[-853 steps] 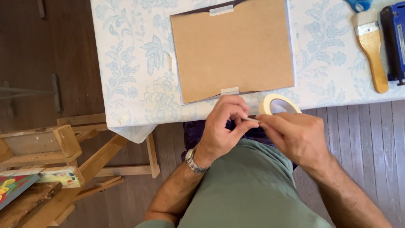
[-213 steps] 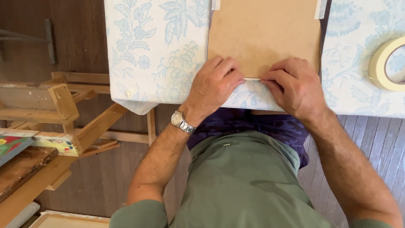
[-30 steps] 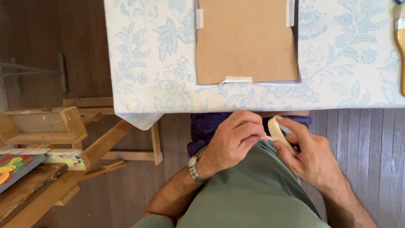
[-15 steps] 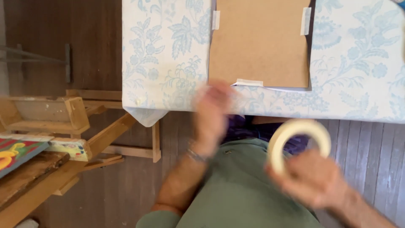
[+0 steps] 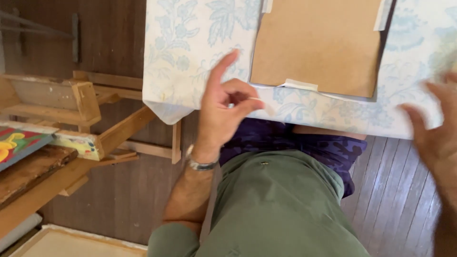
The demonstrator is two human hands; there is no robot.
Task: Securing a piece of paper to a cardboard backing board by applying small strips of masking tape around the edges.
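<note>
We find no packages, labels, signs or screens anywhere in this frame (the upper centre holds only a plain brown board (image 5: 316, 45) taped at its edges, unprinted, lying on a pale blue floral tablecloth (image 5: 190, 47)), and nothing at the left or lower edges qualifies either.

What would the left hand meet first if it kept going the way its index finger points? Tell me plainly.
Probably the flowered tablecloth: the left hand points its index finger up and slightly right, across the cloth, passing just left of the brown backing board. Depth is unclear, so it may pass above the cloth.
</note>
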